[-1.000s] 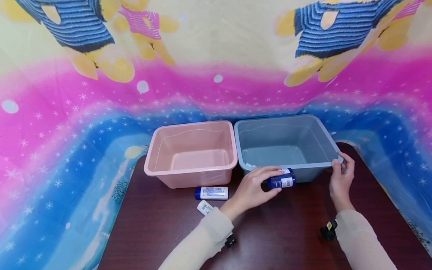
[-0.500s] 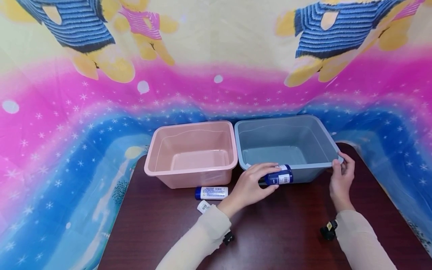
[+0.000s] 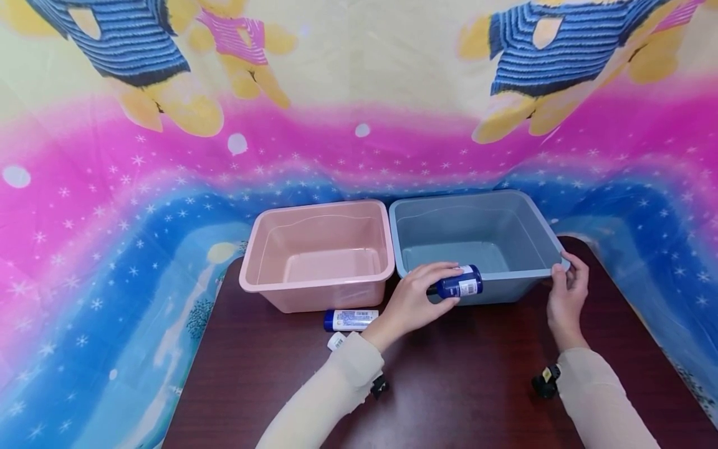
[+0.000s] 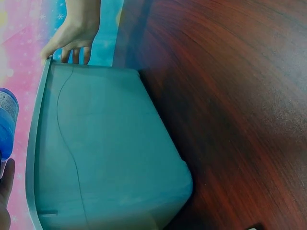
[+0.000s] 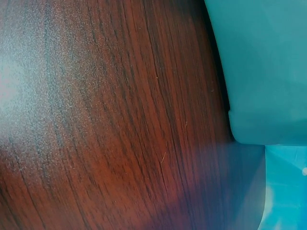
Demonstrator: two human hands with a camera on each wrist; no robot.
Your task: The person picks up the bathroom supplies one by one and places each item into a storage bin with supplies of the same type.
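Since the earlier frame, the left hand [image 3: 417,296] and the bottle [image 3: 461,282] it carries have shifted slightly up and toward the person's left; the right hand [image 3: 568,305] has kept its place. In the head view the bottle overlaps the near rim of the blue bin [image 3: 521,274]; the left wrist view shows a gap between bottle and rim, the bottle lying beyond the rim on its upper side. The bin's open mouth extends behind it. The pink bin [image 3: 314,287] stands just beside the blue one, their rims nearly meeting. In front of the pink bin lie a blue-capped container [image 3: 353,320] and a white container [image 3: 336,340], the latter partly covered by the left sleeve [image 3: 325,396].

The table [image 3: 465,368] is dark red-brown with visible grain and a glossy sheen; its surface extends between the two forearms. A printed backdrop [image 3: 359,159] in pink, blue and cream rises behind the bins.

The left hand is partly closed, fingers above and thumb below, gripping the bottle, which is held sideways. The right hand grips the blue bin's near right corner, thumb on the near side of the rim. A small black camera [image 3: 545,381] shows at the right wrist.
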